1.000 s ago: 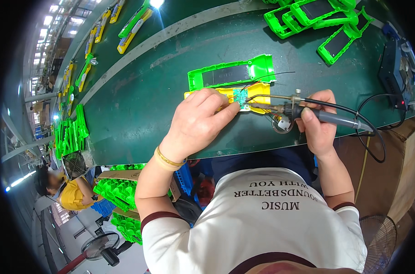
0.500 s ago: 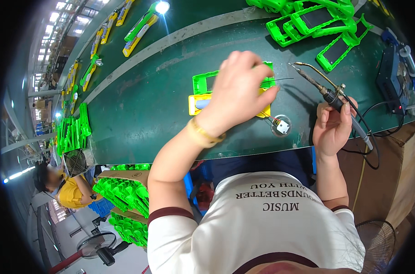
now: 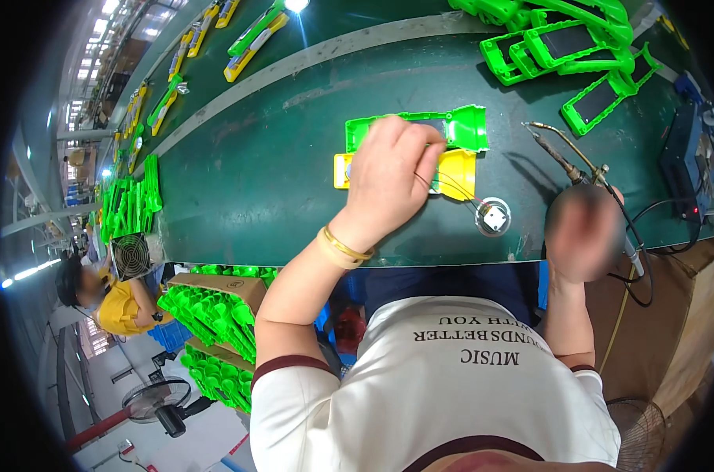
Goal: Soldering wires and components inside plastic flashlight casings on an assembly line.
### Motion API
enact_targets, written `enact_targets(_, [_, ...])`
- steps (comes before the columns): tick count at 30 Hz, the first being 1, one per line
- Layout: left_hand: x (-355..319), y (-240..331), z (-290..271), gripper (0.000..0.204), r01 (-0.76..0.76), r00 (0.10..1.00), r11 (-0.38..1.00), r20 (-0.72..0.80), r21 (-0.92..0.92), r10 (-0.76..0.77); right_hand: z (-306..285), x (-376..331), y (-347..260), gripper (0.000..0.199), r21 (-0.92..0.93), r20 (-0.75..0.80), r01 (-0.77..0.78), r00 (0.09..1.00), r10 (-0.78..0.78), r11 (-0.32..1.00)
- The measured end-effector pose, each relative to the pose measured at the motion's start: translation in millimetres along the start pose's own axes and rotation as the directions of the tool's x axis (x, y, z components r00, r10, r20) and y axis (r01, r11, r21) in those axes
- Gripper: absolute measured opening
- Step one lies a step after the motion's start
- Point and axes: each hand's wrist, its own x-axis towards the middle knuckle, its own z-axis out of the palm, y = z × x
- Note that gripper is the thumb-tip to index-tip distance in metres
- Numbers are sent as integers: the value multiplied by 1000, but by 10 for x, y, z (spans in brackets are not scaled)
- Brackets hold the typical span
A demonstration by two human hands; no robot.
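Note:
My left hand (image 3: 392, 177) is closed, fingertips pinched together, over a yellow casing half (image 3: 458, 175) and the green casing half (image 3: 469, 128) lying beside it. Whatever is in the pinch is hidden; thin dark wires pass by the fingers. These wires lead toward a clear round lens with a white square piece (image 3: 493, 217) at the yellow casing's right end. On the right, a soldering iron (image 3: 560, 156) is held in my right hand (image 3: 585, 232), which is blurred. The iron's tip points up and left, apart from the casings.
Green casings (image 3: 565, 47) are heaped at the far right, near a dark soldering station (image 3: 682, 165) with its cable. Assembled yellow-green lights (image 3: 255, 47) lie along the far left. Boxes of green parts (image 3: 211, 318) stand left of me, where a person in yellow (image 3: 125, 311) sits.
My left hand has drawn back toward the left, uncovering the right ends of both casings. The pinch has tightened. The soldering iron stays in my right hand; the whole view has shifted slightly.

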Motion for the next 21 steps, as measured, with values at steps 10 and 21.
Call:
enact_targets(10, [-22,-63,-177,8,-10,950,989,307,-147,56,-24,-14,-43,22,-190,200,-150,962,187,970])
enact_targets(21, [60,-53,-217,5,-132,896,989,419,-64,147,17,128,-44,24,-526,364,-35,894,262,850])
